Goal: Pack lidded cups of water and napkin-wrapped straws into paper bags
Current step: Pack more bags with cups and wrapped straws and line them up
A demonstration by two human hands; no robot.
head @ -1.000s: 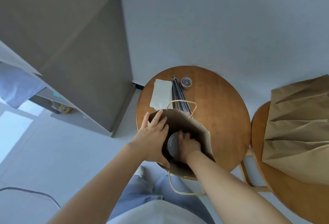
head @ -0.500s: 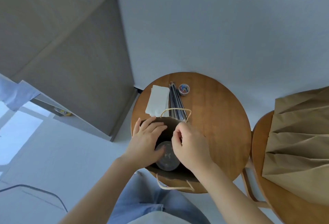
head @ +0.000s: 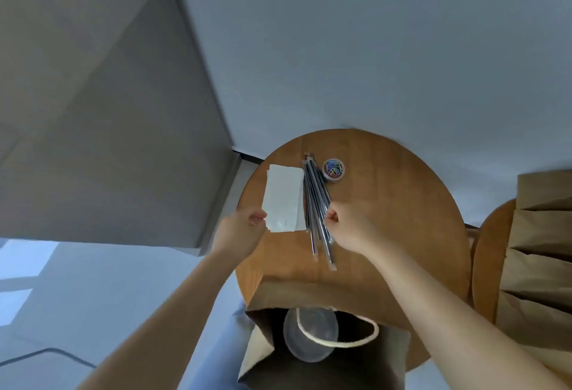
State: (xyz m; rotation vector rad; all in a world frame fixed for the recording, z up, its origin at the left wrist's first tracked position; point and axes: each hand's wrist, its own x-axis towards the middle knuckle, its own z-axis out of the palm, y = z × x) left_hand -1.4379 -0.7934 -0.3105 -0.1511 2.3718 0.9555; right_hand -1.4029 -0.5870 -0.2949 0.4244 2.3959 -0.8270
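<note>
Fingers of the left hand [head: 244, 228] pinch the near left corner of the top napkin [head: 284, 198]; whether the sheet is lifted off the stack cannot be told. Fingers of the right hand [head: 343, 225] are curled shut at the bundle of dark straws [head: 317, 204], seemingly gripping one, though which straw is hidden by the knuckles.

Napkin stack lies near the round table's [head: 402, 219] far left edge, straws just beside it to the right, a small tub of coloured clips [head: 333, 169] beyond them toward the far edge. Open paper bag [head: 309, 293] stands at the near edge, a lidded cup [head: 309, 338] upright inside, rope handle draped over the lid. More folded bags [head: 544, 265] on a second table at right.

Step in hand, by judgement: cup packed, straw wrapping starting. Next move calls for separating a single napkin and a single straw, then rolling the straw in the sheet before it goes into the bag.
</note>
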